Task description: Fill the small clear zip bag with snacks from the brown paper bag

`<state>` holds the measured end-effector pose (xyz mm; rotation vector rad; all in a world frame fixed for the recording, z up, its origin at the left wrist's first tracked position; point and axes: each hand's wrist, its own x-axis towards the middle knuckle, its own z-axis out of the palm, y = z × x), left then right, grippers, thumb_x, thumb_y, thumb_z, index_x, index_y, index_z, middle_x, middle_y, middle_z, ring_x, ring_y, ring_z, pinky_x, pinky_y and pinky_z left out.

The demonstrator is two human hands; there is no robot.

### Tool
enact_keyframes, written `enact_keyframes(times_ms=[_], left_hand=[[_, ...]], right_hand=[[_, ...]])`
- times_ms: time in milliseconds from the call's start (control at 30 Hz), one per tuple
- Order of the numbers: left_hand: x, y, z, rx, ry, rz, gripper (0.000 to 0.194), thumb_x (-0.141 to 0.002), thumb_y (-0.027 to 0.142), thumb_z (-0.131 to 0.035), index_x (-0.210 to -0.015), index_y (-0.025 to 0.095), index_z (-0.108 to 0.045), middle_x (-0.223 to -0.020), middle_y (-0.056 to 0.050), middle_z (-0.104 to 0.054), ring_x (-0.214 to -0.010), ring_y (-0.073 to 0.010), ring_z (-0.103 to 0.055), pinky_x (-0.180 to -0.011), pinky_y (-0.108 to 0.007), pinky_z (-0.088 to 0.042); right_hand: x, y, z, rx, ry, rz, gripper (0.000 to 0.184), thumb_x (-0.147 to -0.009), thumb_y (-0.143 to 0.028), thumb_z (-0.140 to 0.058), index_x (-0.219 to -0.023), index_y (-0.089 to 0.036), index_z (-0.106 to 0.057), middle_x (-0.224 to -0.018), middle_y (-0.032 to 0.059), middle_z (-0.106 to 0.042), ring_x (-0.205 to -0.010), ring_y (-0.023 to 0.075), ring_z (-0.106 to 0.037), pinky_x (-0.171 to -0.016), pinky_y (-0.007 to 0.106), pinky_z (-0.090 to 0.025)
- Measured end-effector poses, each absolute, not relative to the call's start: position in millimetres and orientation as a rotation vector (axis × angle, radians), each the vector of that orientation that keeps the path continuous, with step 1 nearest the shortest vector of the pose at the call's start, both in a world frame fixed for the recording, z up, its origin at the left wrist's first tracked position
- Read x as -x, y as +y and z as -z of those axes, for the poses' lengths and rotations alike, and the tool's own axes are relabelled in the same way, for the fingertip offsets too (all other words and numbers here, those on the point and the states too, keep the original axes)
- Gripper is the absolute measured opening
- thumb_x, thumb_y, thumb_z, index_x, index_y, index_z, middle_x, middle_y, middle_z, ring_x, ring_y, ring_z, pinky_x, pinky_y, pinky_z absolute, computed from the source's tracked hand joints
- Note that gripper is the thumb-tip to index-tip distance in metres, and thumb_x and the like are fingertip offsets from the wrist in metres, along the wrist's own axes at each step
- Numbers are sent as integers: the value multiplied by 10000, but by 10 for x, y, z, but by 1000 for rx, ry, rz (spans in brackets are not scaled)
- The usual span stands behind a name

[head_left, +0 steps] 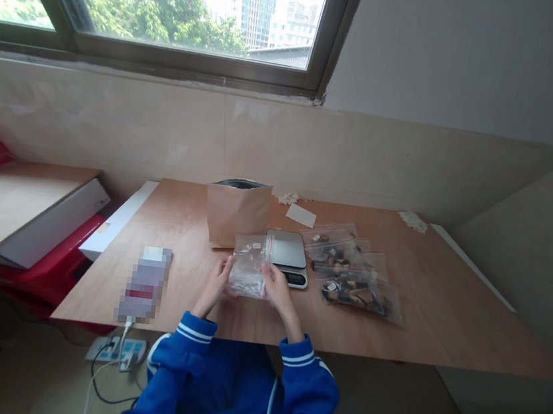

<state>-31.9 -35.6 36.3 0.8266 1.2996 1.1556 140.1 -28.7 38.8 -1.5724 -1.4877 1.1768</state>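
On my head feed, the clear zip bag (249, 267) is sitting between the person's two hands, its long axis running away from them toward the digital kitchen scale (285, 248), its far corner overlapping the scale's left edge. The right hand (278, 286) is pressing over the bag's right side and the left hand (215, 287) is gripping its left side, so the hands are apart yet both clamped on it (the plastic is glaring, so I'm reading that grip with some doubt). Just beyond, a kraft paper pouch (236, 213) is standing on the table (424, 319), filled zip bags (356, 296) are lying right of the scale, and a pixelated flat object (144, 285) is lying to the left.
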Motion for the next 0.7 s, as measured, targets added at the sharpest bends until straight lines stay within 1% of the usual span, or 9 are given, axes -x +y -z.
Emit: enact_keyframes(times_ms=[100, 167, 233, 300, 333, 400, 467, 533, 700], left_hand=[[347, -410, -266, -906, 1372, -1158, 458, -728, 405, -706, -1094, 193, -531, -720, 7, -565, -510, -129, -543, -406, -209, -414], [420, -463, -228, -960, 1457, -1177, 446, -747, 357, -681, -1131, 192, -525, -694, 19, -537, -515, -140, -534, -456, -241, -446], [478, -523, -241, -1069, 1666, -1203, 461, -767, 300, -651, -1197, 188, -527, -785, -33, -584, -667, -196, -599, -609, -311, -506], [485, -574, -300, -1271, 2002, -1162, 527, -787, 250, -610, -1298, 187, -498, -1069, -142, -603, -981, -294, -599, -830, -429, -487], [467, -592, -334, -1391, 2142, -1101, 553, -804, 238, -584, -1344, 196, -473, -1235, -182, -545, -1133, -339, -533, -920, -494, -434], [395, -608, -380, -1650, 2226, -951, 545, -854, 246, -521, -1393, 250, -445, -1454, -170, -387, -1328, -371, -361, -1036, -574, -303], [300, -602, -367, -1900, 2123, -818, 490, -899, 276, -464, -1387, 312, -464, -1526, -98, -324, -1411, -333, -253, -1109, -560, -203], [204, -583, -285, -2043, 2035, -700, 466, -917, 322, -441, -1381, 338, -479, -1544, -49, -314, -1441, -304, -201, -1146, -517, -154], [55, -513, 4, -2044, 2104, -571, 521, -923, 411, -421, -1434, 308, -420, -1558, -63, -293, -1447, -351, -162, -1150, -529, -137]], right_hand=[[-1468, -301, -384, 1639, -1622, -906, 461, -907, -601, -344, -986, -209, -573, -707, 67, -656, -682, 242, -646, -610, 319, -471], [-1767, -262, -426, 1673, -1596, -652, 396, -950, -481, -304, -1060, -199, -559, -903, 119, -685, -860, 260, -652, -749, 357, -482], [-2213, -197, -475, 1657, -1606, -385, 343, -949, -323, -289, -1108, -166, -549, -1077, 162, -652, -999, 262, -611, -872, 386, -455], [-2690, -137, -507, 1713, -1691, -155, 326, -899, -176, -310, -1080, -153, -580, -1083, 166, -643, -1038, 271, -571, -927, 411, -415], [-2903, -115, -513, 1780, -1744, -68, 332, -864, -122, -328, -1043, -162, -605, -1076, 161, -645, -1027, 277, -561, -917, 420, -406], [-3230, -88, -511, 1878, -1855, 39, 327, -812, -78, -379, -990, -181, -632, -1062, 140, -655, -1016, 278, -551, -902, 423, -390], [-3413, -74, -502, 1930, -1970, 114, 290, -797, -91, -433, -966, -201, -642, -1055, 114, -661, -1015, 277, -546, -910, 430, -364], [-3490, -65, -505, 1963, -2060, 168, 246, -803, -127, -478, -968, -209, -642, -1041, 99, -663, -1005, 275, -546, -916, 436, -339], [-3561, -104, -595, 2157, -2030, 178, 175, -840, -172, -504, -924, -179, -657, -916, 113, -681, -952, 288, -574, -844, 417, -345]])
